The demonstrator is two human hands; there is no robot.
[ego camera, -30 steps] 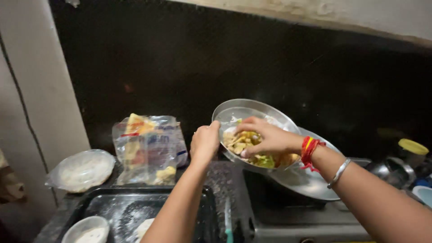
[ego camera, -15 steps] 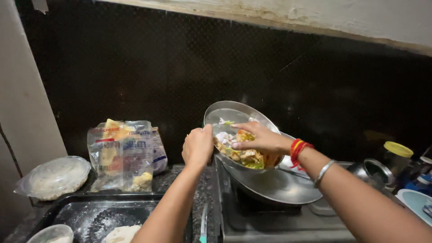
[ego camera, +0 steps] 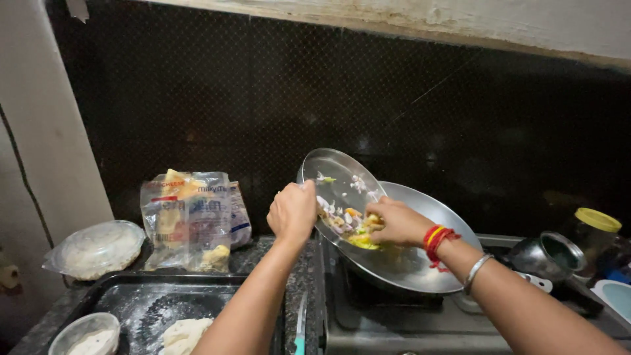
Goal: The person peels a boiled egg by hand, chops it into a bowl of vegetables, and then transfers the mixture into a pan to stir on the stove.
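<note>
My left hand (ego camera: 293,213) grips the rim of a steel plate (ego camera: 334,177) and holds it tilted steeply over a wide steel pan (ego camera: 420,263) on the stove. Chopped vegetables (ego camera: 342,222), white, green and yellow, lie on the plate's lower part. My right hand (ego camera: 397,222) rests on the plate's low edge among the pieces, fingers curled against them. That wrist carries red and yellow threads and a metal bangle.
A clear plastic bag (ego camera: 192,220) of food stands at the back left, a covered bowl (ego camera: 97,246) beside it. A black tray (ego camera: 158,306) holds flour, dough (ego camera: 185,334) and a small bowl (ego camera: 87,335). A steel pot (ego camera: 549,256) and yellow-lidded jar (ego camera: 595,230) sit right.
The plate has tipped much steeper and swung right over the pan. My right hand has slid down to its lower edge with the vegetables.
</note>
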